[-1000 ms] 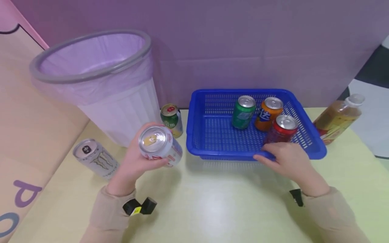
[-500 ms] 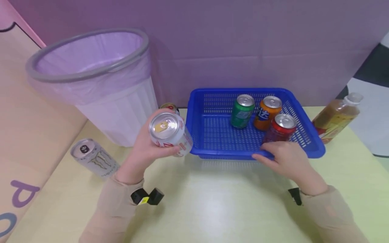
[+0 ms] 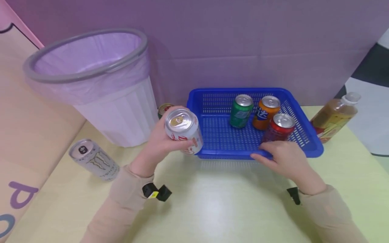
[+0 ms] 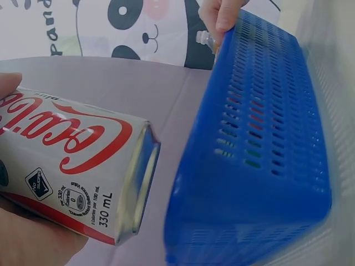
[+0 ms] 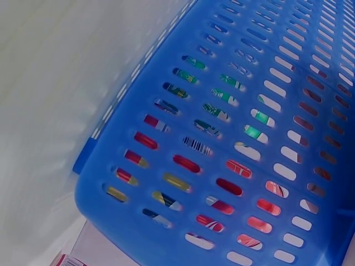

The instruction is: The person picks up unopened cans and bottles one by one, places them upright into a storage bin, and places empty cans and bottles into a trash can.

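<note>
My left hand [image 3: 162,136] grips a white Coca-Cola can [image 4: 72,160], lid up, in the air by the left front corner of a blue plastic basket [image 3: 218,156]. The can's red lettering and 330 mL mark face the left wrist camera. On the basket's front rim rests my right hand [image 3: 284,157], its fingers bent over the edge and the thumb outside. Inside the basket stand a green can [image 3: 241,113], an orange can [image 3: 265,114] and a red can [image 3: 278,130], the red one partly hidden behind the right hand.
A tall white bin [image 3: 121,111] with a purple liner stands at the back left. A grey Monster can [image 3: 97,160] is in front of it. Behind my left hand, a green-and-gold can [image 3: 164,108] is mostly hidden. A bottle of brown drink [image 3: 334,116] leans right of the basket.
My left hand has carried the white can rightward and slightly away from me, to the basket's left edge, covering most of the green-and-gold can. The right hand keeps its place on the rim.
</note>
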### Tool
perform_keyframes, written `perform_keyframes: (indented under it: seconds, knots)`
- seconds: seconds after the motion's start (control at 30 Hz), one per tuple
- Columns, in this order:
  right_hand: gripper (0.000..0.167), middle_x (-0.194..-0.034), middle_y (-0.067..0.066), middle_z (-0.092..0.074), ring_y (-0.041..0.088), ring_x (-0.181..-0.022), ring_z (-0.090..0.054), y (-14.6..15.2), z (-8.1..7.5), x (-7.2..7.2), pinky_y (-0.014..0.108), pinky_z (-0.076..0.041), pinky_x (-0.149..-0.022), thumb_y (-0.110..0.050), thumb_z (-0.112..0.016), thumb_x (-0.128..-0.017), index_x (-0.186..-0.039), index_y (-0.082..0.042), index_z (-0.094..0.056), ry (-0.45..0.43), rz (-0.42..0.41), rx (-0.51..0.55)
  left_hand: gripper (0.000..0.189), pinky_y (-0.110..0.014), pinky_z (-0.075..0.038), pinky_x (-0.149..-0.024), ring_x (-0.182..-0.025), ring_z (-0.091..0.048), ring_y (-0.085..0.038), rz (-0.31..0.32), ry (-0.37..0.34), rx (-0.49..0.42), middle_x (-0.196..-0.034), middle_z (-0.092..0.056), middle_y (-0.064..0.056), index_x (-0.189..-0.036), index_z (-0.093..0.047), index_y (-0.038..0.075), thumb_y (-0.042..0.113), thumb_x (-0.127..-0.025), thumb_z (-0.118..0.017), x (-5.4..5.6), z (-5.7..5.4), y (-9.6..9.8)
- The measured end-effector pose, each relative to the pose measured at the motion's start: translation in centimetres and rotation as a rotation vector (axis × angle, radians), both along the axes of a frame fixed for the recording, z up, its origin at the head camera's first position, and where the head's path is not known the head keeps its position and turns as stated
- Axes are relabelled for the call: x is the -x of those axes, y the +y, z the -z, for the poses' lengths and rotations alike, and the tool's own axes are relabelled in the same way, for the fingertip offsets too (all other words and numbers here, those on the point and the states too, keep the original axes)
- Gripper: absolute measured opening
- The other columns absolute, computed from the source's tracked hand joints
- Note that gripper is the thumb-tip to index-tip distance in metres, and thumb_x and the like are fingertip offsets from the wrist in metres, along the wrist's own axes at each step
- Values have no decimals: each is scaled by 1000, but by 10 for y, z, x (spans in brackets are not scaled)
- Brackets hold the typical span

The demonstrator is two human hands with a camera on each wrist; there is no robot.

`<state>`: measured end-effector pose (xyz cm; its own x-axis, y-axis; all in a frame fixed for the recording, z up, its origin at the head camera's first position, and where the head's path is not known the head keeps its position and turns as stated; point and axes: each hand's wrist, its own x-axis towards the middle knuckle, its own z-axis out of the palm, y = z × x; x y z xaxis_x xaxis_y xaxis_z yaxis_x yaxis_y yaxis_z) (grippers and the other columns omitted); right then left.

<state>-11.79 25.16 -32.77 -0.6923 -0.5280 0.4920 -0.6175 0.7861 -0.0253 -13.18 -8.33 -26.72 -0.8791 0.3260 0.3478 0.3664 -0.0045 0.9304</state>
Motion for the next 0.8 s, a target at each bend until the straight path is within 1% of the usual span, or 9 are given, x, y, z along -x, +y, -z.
perform_keyframes:
  seconds: [0.17, 0.3, 0.4, 0.47, 0.6, 0.8]
  knots:
    - [48, -60, -5, -57, 6, -50, -47, 0, 0, 0, 25, -37, -46, -56, -53, -89, -73, -13, -65, 3, 3, -9, 74, -43, -42, -98, -103, -57, -17, -23, -57, -12, -114, -60, -14, -130, -43, 2, -8, -63, -73, 6, 4, 9]
    - [46, -60, -6, -57, 6, -50, -47, -1, 1, 1, 25, -36, -46, -55, -55, -88, -72, -13, -65, 0, 9, -11, 73, -42, -41, -98, -106, -56, -19, -32, -99, -41, -119, -57, -18, -131, -42, 2, -8, -66, -72, 12, 7, 18]
    - [44, -60, -6, -56, 5, -50, -46, -1, 1, 0, 24, -36, -46, -54, -57, -88, -72, -14, -64, -11, 15, -13, 71, -43, -40, -100, -107, -55, -21, -33, -120, -71, -120, -56, -19, -131, -42, 3, -7, -67, -72, 14, 10, 25]
    - [44, -59, -7, -56, 4, -50, -45, -1, 1, 0, 23, -35, -46, -54, -57, -88, -72, -14, -64, -15, 19, -16, 70, -43, -39, -100, -109, -55, -22, -31, -120, -81, -120, -56, -19, -130, -42, 3, -5, -68, -71, 15, 11, 29]
    - [45, -60, -6, -57, 5, -50, -46, -1, 0, 0, 24, -35, -46, -55, -56, -88, -72, -14, -64, -10, 21, -18, 67, -44, -39, -101, -110, -54, -23, -42, -126, -68, -121, -56, -17, -130, -43, 6, -3, -70, -72, 17, 12, 37]
    - [43, -60, -5, -57, 5, -50, -46, -1, 0, -1, 24, -36, -46, -53, -58, -87, -72, -13, -64, -10, 18, -15, 67, -44, -39, -101, -111, -55, -23, -74, -206, -55, -121, -58, -12, -131, -43, 12, -2, -73, -74, 23, 13, 51]
